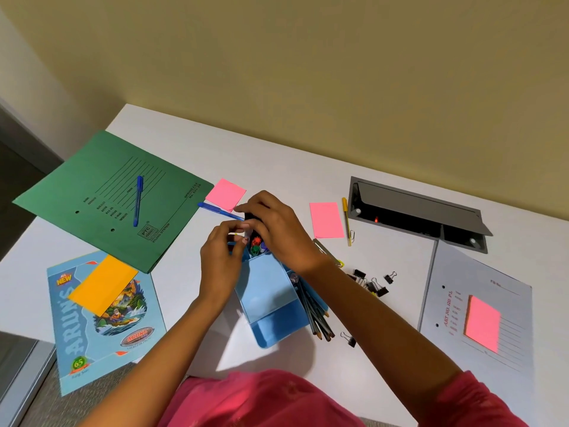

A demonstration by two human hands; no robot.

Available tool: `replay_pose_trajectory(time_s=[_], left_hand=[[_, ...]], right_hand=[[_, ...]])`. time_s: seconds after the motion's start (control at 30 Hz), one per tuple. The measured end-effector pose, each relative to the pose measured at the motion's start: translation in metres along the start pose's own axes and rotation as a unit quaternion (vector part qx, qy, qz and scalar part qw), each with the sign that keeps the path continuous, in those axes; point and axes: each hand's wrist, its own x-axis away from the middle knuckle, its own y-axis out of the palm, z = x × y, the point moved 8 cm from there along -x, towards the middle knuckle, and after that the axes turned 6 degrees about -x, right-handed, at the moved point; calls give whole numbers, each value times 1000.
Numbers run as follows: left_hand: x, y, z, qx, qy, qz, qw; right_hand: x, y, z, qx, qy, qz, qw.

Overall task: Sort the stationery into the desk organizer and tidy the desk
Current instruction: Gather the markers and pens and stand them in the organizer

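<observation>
Both hands are held over the far end of the blue organizer (pixel 268 291). A small black thing (pixel 248 217) is gripped in the curled right hand (pixel 277 232). A tiny yellow thing (pixel 235 234) seems to be pinched by the left hand (pixel 220 257), just beside the far pocket, where coloured pins (pixel 257 243) are kept. Small bits should be let go low and slowly, so none bounce out. A blue pen (pixel 220 210) and black clips (pixel 371 283) near the organizer are not yet sorted.

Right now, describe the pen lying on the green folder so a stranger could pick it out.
Find the green folder on the desk's left side. A blue pen lies on its cover, across the printed lines. The other blue pen lies off the folder, at a pink note's edge.
</observation>
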Motion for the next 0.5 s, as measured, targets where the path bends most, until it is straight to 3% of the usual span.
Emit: replay_pose_trajectory(time_s=[0.17, 0.33, 0.4, 0.5], left_hand=[[-1, 2, 0, -9, 1, -2, 1000], [0, 0, 0, -9, 0, 1, 1000], [0, 0, 1, -11, 0, 0, 1000], [-1, -1, 0, -14, -7, 8, 1000]], right_hand=[[8, 2, -6, 99, -12, -4, 995], [8, 8, -4, 103, -9, 3, 995], [10, 13, 3, 41, 25, -22, 999], [10, 10, 2, 87, 5, 2, 996]])
